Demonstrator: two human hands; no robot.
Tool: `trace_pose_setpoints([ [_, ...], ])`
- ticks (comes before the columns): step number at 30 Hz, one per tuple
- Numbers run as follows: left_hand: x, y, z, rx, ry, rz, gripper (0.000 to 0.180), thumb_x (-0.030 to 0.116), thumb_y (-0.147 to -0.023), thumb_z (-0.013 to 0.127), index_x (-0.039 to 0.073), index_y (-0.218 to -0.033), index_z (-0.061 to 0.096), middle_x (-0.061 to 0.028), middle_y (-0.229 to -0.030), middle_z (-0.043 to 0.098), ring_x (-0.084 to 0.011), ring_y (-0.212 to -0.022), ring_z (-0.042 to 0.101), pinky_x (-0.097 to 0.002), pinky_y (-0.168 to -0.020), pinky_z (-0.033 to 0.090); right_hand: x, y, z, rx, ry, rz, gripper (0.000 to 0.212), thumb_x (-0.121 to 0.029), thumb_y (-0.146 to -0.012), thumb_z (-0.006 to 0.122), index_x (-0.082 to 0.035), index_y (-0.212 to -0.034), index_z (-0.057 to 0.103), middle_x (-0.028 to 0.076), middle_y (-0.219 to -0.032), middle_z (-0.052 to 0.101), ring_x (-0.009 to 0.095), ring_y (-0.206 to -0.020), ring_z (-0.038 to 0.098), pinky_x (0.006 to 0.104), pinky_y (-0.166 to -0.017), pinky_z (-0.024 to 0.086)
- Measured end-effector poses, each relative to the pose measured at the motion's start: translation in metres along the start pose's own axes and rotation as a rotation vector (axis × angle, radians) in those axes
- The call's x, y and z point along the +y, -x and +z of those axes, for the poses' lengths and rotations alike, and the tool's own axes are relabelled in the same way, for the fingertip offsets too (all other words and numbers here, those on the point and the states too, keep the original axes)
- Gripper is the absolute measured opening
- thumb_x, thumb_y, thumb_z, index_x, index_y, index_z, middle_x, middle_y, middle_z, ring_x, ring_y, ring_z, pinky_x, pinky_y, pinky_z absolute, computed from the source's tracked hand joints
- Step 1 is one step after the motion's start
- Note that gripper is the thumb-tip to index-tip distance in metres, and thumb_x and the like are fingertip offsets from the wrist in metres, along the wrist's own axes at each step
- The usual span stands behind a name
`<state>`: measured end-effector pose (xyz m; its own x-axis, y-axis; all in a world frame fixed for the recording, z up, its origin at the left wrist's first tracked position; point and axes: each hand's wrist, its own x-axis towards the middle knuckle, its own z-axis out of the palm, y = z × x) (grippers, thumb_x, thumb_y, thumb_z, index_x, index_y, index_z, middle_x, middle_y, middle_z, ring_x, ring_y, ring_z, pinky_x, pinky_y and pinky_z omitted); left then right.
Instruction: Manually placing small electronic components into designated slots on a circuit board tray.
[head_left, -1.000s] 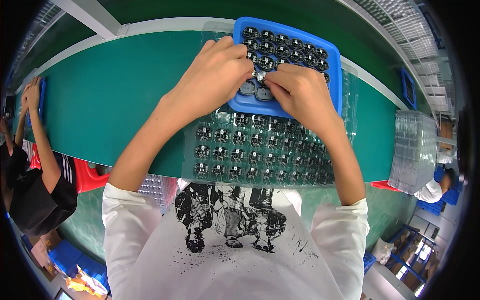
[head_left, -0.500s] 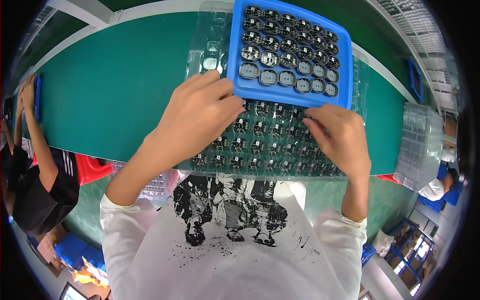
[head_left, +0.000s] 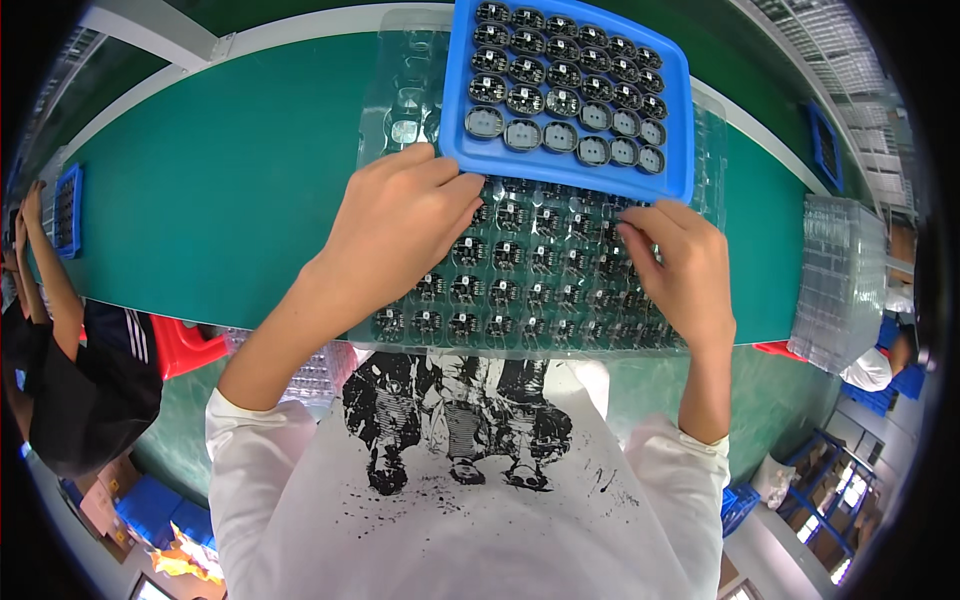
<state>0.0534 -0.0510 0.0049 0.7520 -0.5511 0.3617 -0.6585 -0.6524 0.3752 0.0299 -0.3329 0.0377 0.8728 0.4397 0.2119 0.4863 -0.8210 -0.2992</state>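
A clear plastic blister tray (head_left: 450, 345) lies in front of me, its pockets filled with several rows of small circuit boards (head_left: 467, 290). Over its far part sits a blue tray (head_left: 570, 177) of rounded dark cases. Most cases hold a circuit board; several in the nearest rows show bare grey insides (head_left: 522, 134). My left hand (head_left: 400, 215) is closed, fingertips bunched at the blue tray's near left edge, above the boards. Thumb and fingers of my right hand (head_left: 685, 265) pinch together beside a board near the tray's right corner. Whatever either hand pinches is hidden.
A stack of clear blister trays (head_left: 838, 275) stands on the table's right end. At the far left a co-worker's arms (head_left: 55, 285) reach toward another blue tray (head_left: 68, 210). A red stool (head_left: 190, 345) is beside that person.
The blue tray and blister tray appear slightly further left and up in view. My right fingertips have shifted a little up and right; my left hand stays by the blue tray's corner.
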Motion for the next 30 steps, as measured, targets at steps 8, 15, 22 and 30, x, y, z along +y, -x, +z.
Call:
trace_pose_setpoints([
  [8,0.002,-0.002,0.018,-0.007,-0.123,-0.024,0.008,0.000,-0.069,0.064,0.004,-0.075,0.060,-0.0084,-0.069,0.063,-0.0266,-0.065,0.065,-0.0399,-0.054,0.052,0.000,0.008,0.020,0.065,0.076,0.116,0.015,-0.004,-0.081,0.075,-0.003,-0.096,0.072,0.013,-0.076,0.069,0.029,-0.057,0.062,0.0385,-0.053,0.048],
  [15,0.003,0.000,0.002,0.206,0.036,-0.009,0.008,0.005,-0.082,0.068,0.005,-0.082,0.060,-0.0093,-0.071,0.060,-0.0285,-0.066,0.065,-0.0394,-0.054,0.050,0.003,0.009,0.007,0.069,0.049,0.036,0.011,-0.003,-0.083,0.074,-0.002,-0.094,0.072,0.013,-0.075,0.068,0.028,-0.059,0.063,0.0367,-0.053,0.048],
  [22,-0.012,-0.031,-0.017,0.183,0.137,0.035,0.006,0.007,-0.089,0.067,0.004,-0.090,0.062,-0.0088,-0.084,0.061,-0.0305,-0.073,0.063,-0.0403,-0.061,0.051,0.011,-0.027,-0.015,0.187,-0.099,0.046,0.009,-0.002,-0.086,0.071,-0.001,-0.094,0.069,0.013,-0.083,0.069,0.027,-0.065,0.065,0.0348,-0.058,0.051],
  [30,-0.026,-0.037,-0.009,0.178,0.112,0.003,0.004,0.005,-0.089,0.065,0.003,-0.091,0.063,-0.0095,-0.086,0.060,-0.0308,-0.085,0.062,-0.0429,-0.070,0.052,0.017,-0.069,0.004,0.109,0.096,-0.071,0.008,-0.007,-0.088,0.068,-0.003,-0.094,0.068,0.012,-0.087,0.068,0.034,-0.074,0.066,0.0419,-0.065,0.052],
])
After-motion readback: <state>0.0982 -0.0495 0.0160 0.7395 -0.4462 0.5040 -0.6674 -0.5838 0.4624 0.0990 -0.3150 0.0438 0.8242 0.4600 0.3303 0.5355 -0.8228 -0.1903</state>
